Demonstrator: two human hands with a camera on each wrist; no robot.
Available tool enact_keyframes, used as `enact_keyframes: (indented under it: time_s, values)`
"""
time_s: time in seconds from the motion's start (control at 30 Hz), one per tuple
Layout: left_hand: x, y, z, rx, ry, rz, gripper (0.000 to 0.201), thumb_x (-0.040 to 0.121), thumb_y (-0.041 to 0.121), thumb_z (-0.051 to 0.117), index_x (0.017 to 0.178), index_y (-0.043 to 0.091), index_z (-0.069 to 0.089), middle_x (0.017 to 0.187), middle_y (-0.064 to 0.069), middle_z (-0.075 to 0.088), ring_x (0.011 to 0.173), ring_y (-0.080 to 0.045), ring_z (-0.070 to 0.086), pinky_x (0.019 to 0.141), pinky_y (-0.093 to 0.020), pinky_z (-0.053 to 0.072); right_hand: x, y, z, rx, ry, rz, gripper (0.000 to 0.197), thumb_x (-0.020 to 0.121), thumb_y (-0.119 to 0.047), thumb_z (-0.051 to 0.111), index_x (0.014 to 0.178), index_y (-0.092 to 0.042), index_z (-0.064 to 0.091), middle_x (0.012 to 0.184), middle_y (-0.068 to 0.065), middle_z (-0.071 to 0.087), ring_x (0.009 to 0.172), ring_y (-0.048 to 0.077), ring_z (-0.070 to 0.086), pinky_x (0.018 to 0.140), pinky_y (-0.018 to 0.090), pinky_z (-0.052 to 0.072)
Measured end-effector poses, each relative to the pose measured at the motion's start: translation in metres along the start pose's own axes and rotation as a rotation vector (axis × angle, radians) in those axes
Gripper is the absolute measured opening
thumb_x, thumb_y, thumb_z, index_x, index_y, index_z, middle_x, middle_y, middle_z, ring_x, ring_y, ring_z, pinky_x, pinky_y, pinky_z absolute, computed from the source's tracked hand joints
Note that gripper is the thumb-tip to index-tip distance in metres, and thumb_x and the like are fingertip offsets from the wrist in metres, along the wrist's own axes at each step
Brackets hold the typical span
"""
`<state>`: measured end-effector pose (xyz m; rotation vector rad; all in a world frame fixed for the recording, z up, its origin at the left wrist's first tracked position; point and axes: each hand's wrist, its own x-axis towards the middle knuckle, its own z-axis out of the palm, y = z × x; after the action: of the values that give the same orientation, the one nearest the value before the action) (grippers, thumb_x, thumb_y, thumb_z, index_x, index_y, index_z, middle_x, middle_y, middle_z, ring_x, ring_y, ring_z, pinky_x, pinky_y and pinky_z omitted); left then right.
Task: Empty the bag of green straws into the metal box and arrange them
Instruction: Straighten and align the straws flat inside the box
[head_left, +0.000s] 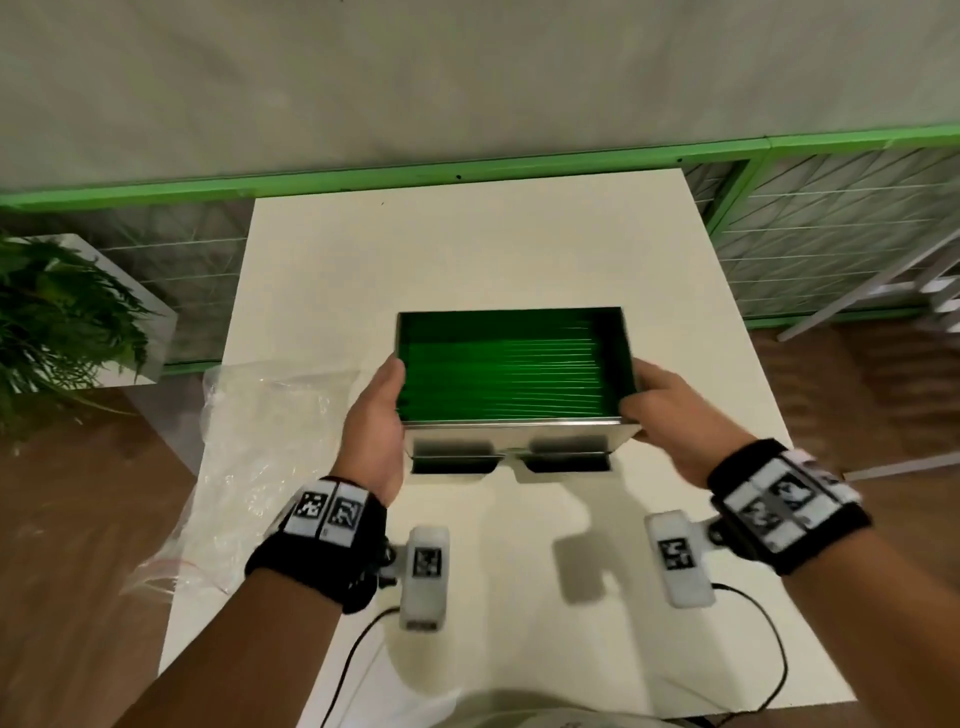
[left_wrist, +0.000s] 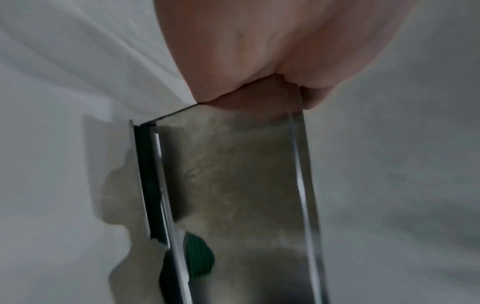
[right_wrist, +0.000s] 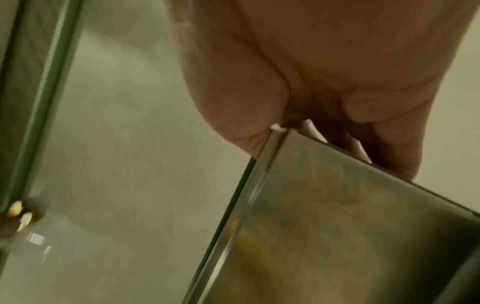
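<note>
- Two hands are gripping the metal box at its short ends: the left hand is clasping the left end with its thumb lying up along the rim, and the right hand is clasping the right end with its thumb over the top edge.
- The remaining fingers of both hands are curling under or behind the box walls, so they are hidden in the head view; the wrist views are showing only palm flesh pressing against shiny metal.
- The green straws are lying flat inside the box, side by side, running left to right and filling it.
- The box is sitting over the middle of the white table; whether it is touching the surface is unclear.
- The clear plastic bag is lying crumpled at the table's left edge, just beside the left hand.
- A leafy plant is standing off the table at the far left.
</note>
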<state>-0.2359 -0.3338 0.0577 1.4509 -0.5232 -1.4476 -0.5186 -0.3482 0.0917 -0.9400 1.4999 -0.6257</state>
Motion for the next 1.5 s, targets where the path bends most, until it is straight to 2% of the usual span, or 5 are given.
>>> enact_keyframes:
  time_s: [0.23, 0.7, 1.03, 1.17, 1.5]
  values:
    - [-0.027, 0.019, 0.031, 0.245, -0.144, 0.074, 0.062, 0.082, -0.020, 0.039, 0.130, 0.011, 0.063, 0.123, -0.012, 0.072, 0.121, -0.030, 0.066, 0.108, -0.050, 0.050, -0.032, -0.014, -0.034, -0.041, 0.011, -0.080, 0.056, 0.083, 0.017, 0.040, 0.106, -0.023, 0.071, 0.091, -0.003, 0.075, 0.074, 0.010, 0.066, 0.061, 0.019, 0.047]
    - [-0.051, 0.034, 0.015, 0.368, -0.125, 0.002, 0.062, 0.080, -0.024, 0.032, 0.107, 0.015, 0.072, 0.103, -0.003, 0.079, 0.110, -0.029, 0.071, 0.091, -0.039, 0.056, -0.049, -0.015, -0.014, -0.020, 0.087, -0.072, 0.056, 0.075, -0.005, 0.049, 0.118, -0.033, 0.072, 0.088, 0.005, 0.076, 0.076, 0.022, 0.065, 0.074, 0.035, 0.051]
    - [-0.071, 0.030, 0.006, 0.563, -0.264, 0.075, 0.078, 0.082, -0.021, 0.032, 0.134, 0.033, 0.053, 0.126, 0.010, 0.068, 0.121, -0.006, 0.062, 0.104, -0.029, 0.049, -0.062, 0.002, -0.006, 0.186, 0.158, -0.076, 0.069, 0.078, 0.025, 0.035, 0.115, -0.019, 0.072, 0.073, -0.010, 0.073, 0.064, 0.010, 0.062, 0.051, 0.012, 0.045]
    - [-0.069, 0.032, -0.007, 0.494, -0.130, 0.109, 0.079, 0.077, -0.021, 0.030, 0.131, 0.027, 0.060, 0.123, 0.005, 0.072, 0.122, -0.017, 0.064, 0.104, -0.041, 0.052, -0.067, 0.001, 0.013, 0.081, 0.133, -0.186, 0.075, 0.076, 0.019, 0.041, 0.126, -0.030, 0.069, 0.107, -0.005, 0.077, 0.096, 0.016, 0.072, 0.083, 0.029, 0.057]
    - [-0.077, 0.030, -0.009, 0.568, -0.207, 0.058, 0.074, 0.078, -0.017, 0.033, 0.131, 0.030, 0.055, 0.124, 0.005, 0.070, 0.119, -0.017, 0.065, 0.105, -0.044, 0.051, -0.058, 0.002, 0.006, 0.156, 0.189, -0.135, 0.067, 0.077, 0.021, 0.040, 0.117, -0.021, 0.073, 0.078, -0.009, 0.076, 0.071, 0.010, 0.072, 0.060, 0.018, 0.052]
